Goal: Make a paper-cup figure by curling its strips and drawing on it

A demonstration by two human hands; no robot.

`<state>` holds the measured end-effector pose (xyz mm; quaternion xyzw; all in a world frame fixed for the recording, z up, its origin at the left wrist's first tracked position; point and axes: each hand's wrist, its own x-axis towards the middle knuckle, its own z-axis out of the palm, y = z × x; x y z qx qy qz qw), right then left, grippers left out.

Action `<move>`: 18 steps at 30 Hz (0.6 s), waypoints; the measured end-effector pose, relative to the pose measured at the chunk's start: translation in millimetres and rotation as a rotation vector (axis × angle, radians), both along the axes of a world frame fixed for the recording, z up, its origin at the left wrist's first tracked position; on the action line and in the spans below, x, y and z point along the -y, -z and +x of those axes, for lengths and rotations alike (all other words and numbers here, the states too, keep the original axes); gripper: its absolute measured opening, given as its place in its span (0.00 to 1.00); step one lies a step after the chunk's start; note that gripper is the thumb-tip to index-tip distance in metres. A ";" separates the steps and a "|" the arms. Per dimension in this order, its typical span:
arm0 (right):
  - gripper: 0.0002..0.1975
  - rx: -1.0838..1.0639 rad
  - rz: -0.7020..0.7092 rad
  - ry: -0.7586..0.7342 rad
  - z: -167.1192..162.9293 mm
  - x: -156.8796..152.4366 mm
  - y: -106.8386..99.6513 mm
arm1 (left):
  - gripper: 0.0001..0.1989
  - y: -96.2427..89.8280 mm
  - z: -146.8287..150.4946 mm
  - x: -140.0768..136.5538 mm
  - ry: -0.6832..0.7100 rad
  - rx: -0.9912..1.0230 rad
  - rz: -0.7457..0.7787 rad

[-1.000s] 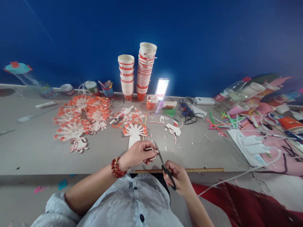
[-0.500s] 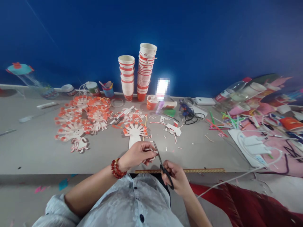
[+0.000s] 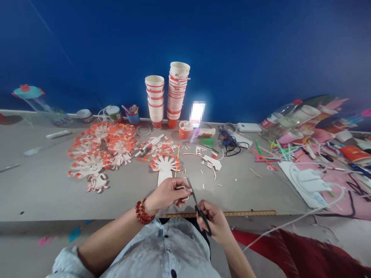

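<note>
By the left hand (image 3: 168, 194), a small red-edged white paper piece (image 3: 186, 198) is pinched above the grey tabletop (image 3: 58, 200); by the right hand (image 3: 214, 222), black-handled metal scissors (image 3: 199, 211) are gripped. Orange-and-white paper figures (image 3: 118, 146) appear finished; the piece's trimming seems incomplete.

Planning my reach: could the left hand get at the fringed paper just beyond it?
Probably yes: nothing visible stands between the left hand and the fringed paper, though that hand is holding a small paper piece.

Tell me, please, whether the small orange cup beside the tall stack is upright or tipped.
Upright: the cup stands on the table with its open rim facing up.
</note>
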<state>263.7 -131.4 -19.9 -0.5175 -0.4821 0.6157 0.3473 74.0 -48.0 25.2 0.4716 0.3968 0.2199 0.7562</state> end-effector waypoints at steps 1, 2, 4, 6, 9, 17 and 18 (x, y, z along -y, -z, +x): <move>0.29 -0.010 -0.004 -0.004 0.0 -0.6 -0.9 | 0.15 0.1 -0.2 0.0 0.001 0.000 0.003; 0.30 -0.020 -0.007 -0.009 -0.1 -1.3 -1.8 | 0.15 0.0 -0.3 0.1 0.001 -0.001 0.005; 0.30 -0.038 -0.004 -0.015 -0.7 -2.7 -3.4 | 0.16 -1.0 -0.1 0.3 -0.001 -0.005 0.003; 0.31 -0.053 0.007 -0.015 -1.9 -4.0 -4.3 | 0.16 -2.7 0.5 0.7 -0.007 -0.001 -0.006; 0.31 -0.091 0.021 -0.025 -4.1 -5.3 -4.1 | 0.16 -4.3 1.1 1.6 -0.016 0.028 -0.018; 0.32 -0.157 0.052 -0.062 -6.3 -5.1 -1.9 | 0.17 -4.7 -0.2 2.6 -0.012 0.060 -0.021; 0.32 -0.158 0.055 -0.064 -6.3 -5.3 -1.7 | 0.17 -5.2 -0.4 2.5 -0.012 0.058 -0.020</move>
